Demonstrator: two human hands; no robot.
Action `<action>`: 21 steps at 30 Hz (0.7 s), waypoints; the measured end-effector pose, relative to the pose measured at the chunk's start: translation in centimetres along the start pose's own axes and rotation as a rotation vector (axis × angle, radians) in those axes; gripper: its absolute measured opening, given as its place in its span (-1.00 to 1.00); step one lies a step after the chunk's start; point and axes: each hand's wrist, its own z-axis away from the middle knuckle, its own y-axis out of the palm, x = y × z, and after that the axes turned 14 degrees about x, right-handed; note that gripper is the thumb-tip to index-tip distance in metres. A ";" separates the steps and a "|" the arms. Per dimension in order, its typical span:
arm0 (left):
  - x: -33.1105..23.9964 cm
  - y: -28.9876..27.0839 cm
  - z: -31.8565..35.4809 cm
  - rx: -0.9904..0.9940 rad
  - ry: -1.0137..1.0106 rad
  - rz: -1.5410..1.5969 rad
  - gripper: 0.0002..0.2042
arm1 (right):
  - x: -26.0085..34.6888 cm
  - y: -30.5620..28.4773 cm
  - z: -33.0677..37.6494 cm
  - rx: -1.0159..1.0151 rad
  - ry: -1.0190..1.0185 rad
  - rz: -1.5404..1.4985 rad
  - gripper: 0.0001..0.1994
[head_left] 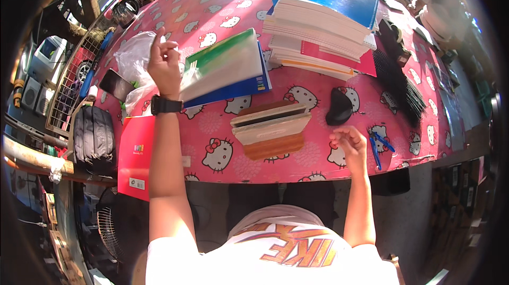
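Observation:
My left hand [166, 67] is raised at the left edge of a green-and-white notebook [225, 62], index finger stretched and the others partly bent, with nothing visible in it. Under that notebook lies a blue notebook [233, 94]. A red notebook [137, 152] rests beneath my left forearm at the table's near edge. My right hand [350, 144] hovers over the near right of the table, its fingers loosely bent and no object showing in them. Close to it are a black computer mouse [339, 106] and a slim blue tool [377, 150] with spread legs. Between my hands stands a brown wooden holder [273, 131].
A tall stack of notebooks [323, 25] rises at the back right, beside a long black bristled object [397, 86]. At the left are a phone [116, 84], a clear plastic bag [133, 54] and a black bag [94, 134]. A pink patterned cloth [207, 126] covers the table.

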 end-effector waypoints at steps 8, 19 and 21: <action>1.0 2.8 9.0 0.772 0.176 -0.370 -0.58 | 1.1 2.1 -2.6 0.061 -0.071 0.090 -0.85; 2.3 2.6 6.8 0.835 -0.025 -0.153 -0.78 | 2.4 2.9 -3.2 0.056 -0.005 0.100 -0.89; 2.5 2.2 6.1 0.853 -0.252 0.051 -0.79 | 2.9 3.2 -3.9 0.106 -0.024 0.131 -0.89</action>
